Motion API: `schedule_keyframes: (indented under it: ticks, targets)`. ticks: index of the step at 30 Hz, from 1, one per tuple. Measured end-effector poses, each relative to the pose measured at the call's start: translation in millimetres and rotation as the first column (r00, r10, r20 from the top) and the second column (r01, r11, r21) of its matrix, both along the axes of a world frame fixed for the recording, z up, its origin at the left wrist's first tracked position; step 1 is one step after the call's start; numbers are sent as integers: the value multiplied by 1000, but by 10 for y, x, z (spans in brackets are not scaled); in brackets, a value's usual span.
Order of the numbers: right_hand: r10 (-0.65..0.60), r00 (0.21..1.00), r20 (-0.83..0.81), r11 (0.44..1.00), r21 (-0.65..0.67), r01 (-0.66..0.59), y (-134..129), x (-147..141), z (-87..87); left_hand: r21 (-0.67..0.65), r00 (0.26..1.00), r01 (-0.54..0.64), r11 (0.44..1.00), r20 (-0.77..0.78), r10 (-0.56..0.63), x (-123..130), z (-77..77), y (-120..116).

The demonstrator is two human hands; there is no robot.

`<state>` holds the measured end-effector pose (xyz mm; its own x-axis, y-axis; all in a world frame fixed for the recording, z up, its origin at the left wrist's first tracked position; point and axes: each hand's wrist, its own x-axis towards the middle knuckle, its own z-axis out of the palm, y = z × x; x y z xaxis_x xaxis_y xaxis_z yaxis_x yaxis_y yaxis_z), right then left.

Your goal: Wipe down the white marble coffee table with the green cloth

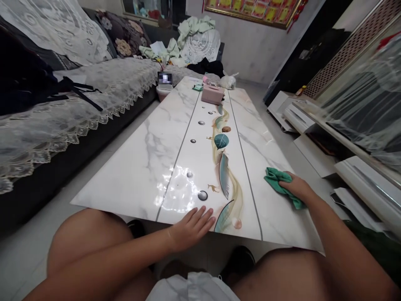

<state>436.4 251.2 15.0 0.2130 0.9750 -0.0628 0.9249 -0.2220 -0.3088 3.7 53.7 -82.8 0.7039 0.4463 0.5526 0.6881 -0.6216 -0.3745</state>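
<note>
At far left a dark bag [25, 71] with black straps lies on a sofa draped in a lace-edged cover [72, 104], with a floral cushion [123, 39] behind it and a heap of pale green fabric [188, 37] further along. In front of the sofa stretches a long table with a glossy, marble-patterned top [131, 167], painted down its middle with leaves and pebbles. The person's left hand [191, 230] lies open and flat on the near edge, fingers spread, gripping nothing. Their right hand [296, 188] is closed over a bunched green cloth [274, 179], pressing it onto the top near the right edge. At the far end of the table, a round pink container [163, 93] stands at the left corner, topped by a blurred object [164, 78], and a pink tissue box [213, 94] sits near the middle. A knotted white plastic bag [228, 81] is beyond the table. To the right, a low white cabinet [363, 184] has its drawers pulled out, and what lies inside them is too dark to tell. A red-and-gold framed picture [250, 10] hangs on the far wall.
</note>
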Motion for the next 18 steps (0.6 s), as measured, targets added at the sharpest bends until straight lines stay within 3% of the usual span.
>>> schedule_keyframes:
  ticks: [10, 14, 18]
  targets:
    - [228, 969, -100, 974, 19, -227, -1585, -118, -165, -238, 991, -14, 971, -129, -18, -28, 123, -39]
    - [332, 935, -124, 943, 60, -327, -1883, -336, -225, -276, 993, 5, 961, -108, -36, -28, 155, -40]
    - [445, 887, -126, 894, 109, -434, -1935, -679, -302, -372, 996, 50, 927, -45, -72, -42, 217, -52]
